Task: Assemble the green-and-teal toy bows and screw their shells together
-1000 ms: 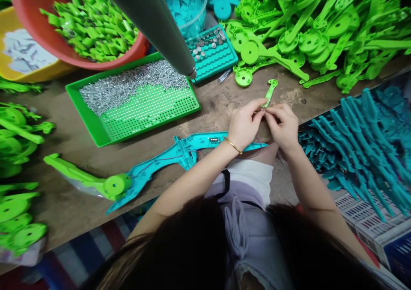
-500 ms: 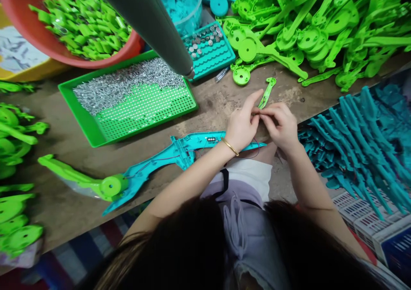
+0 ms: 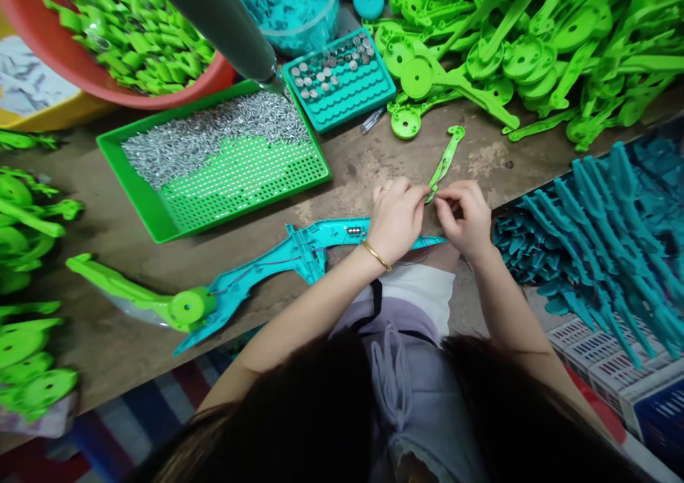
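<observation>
My left hand [image 3: 396,216] and my right hand [image 3: 466,215] meet over the worktable's near edge, both pinched on the lower end of a thin green plastic strip [image 3: 444,159] that points away from me. A gold bracelet circles my left wrist. Just below my left hand lies a long teal toy shell [image 3: 278,258] with thin wires and a small metal part inside, joined at its left end to a green piece with a round hub [image 3: 188,308].
A green perforated tray [image 3: 154,216] holds several silver pins. A small teal tray [image 3: 347,87] carries button cells. A red basin [image 3: 107,91] holds green parts. Heaps of green pieces [image 3: 534,34] and teal pieces [image 3: 598,234] lie right. A grey tool barrel [image 3: 224,20] hangs above.
My left hand's fingers have curled in, from a raised finger to a closed pinch on the strip. Both hands have stayed together on the strip, and the view has shifted slightly.
</observation>
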Action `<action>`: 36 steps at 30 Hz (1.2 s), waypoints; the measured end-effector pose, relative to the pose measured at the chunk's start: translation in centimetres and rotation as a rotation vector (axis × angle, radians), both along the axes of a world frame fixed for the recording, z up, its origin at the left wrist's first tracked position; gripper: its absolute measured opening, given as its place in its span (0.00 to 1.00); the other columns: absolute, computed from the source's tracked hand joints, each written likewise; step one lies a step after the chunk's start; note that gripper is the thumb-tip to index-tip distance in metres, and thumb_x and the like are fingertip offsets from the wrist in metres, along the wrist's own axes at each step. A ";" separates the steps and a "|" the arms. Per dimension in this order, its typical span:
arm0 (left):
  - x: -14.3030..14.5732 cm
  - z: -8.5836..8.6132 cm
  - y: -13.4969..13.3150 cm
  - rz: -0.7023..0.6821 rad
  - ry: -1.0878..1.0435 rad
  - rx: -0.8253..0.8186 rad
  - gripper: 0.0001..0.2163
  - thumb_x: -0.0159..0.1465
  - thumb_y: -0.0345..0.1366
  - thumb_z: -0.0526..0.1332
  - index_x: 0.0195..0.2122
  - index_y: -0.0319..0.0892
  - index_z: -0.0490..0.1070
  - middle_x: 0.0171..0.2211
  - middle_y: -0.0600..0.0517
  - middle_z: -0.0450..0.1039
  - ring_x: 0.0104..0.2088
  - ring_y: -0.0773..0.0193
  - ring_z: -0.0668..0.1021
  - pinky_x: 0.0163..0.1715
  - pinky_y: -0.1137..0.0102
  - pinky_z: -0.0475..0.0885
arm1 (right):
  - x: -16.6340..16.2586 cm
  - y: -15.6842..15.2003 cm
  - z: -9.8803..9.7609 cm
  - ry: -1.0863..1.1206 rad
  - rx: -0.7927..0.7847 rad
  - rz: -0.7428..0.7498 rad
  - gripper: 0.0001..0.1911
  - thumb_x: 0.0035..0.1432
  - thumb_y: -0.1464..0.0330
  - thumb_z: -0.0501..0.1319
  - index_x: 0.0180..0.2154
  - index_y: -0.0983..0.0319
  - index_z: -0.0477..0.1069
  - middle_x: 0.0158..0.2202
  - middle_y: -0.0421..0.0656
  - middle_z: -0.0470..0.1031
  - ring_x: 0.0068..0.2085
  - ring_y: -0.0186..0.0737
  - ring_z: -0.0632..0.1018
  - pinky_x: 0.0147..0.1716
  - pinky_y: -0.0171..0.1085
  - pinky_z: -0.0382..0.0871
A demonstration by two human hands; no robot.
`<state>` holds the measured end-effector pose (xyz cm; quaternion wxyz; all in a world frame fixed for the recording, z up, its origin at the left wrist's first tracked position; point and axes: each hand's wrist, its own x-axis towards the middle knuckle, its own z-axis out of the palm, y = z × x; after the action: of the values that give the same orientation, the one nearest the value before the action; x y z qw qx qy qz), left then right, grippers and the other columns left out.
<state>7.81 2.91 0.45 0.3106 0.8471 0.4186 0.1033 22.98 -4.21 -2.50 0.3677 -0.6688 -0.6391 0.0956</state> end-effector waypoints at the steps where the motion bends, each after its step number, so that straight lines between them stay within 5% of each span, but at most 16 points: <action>1: 0.0 -0.1 0.0 -0.001 -0.003 0.004 0.14 0.71 0.34 0.51 0.49 0.46 0.75 0.42 0.48 0.73 0.47 0.56 0.73 0.47 0.62 0.62 | 0.0 0.0 0.0 -0.003 0.004 0.002 0.06 0.64 0.66 0.57 0.40 0.59 0.72 0.38 0.45 0.74 0.36 0.38 0.75 0.29 0.37 0.71; 23: -0.9 0.3 -0.6 -0.021 0.062 0.032 0.12 0.71 0.35 0.50 0.44 0.44 0.74 0.41 0.46 0.73 0.46 0.55 0.72 0.48 0.61 0.63 | -0.5 0.7 0.0 -0.062 -0.121 -0.004 0.05 0.62 0.67 0.57 0.35 0.59 0.71 0.35 0.43 0.74 0.33 0.37 0.73 0.33 0.37 0.69; 36: -1.7 -1.2 -0.9 -0.069 -0.117 0.166 0.11 0.70 0.33 0.53 0.41 0.38 0.75 0.37 0.46 0.71 0.40 0.57 0.70 0.44 0.65 0.65 | 0.2 0.4 -1.1 -0.052 0.025 0.093 0.03 0.61 0.69 0.59 0.38 0.58 0.71 0.36 0.43 0.75 0.34 0.37 0.75 0.30 0.36 0.70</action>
<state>6.14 2.00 -0.79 0.2665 0.8763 0.3604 0.1764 23.19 -3.77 -3.63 0.3544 -0.6361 -0.6799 0.0870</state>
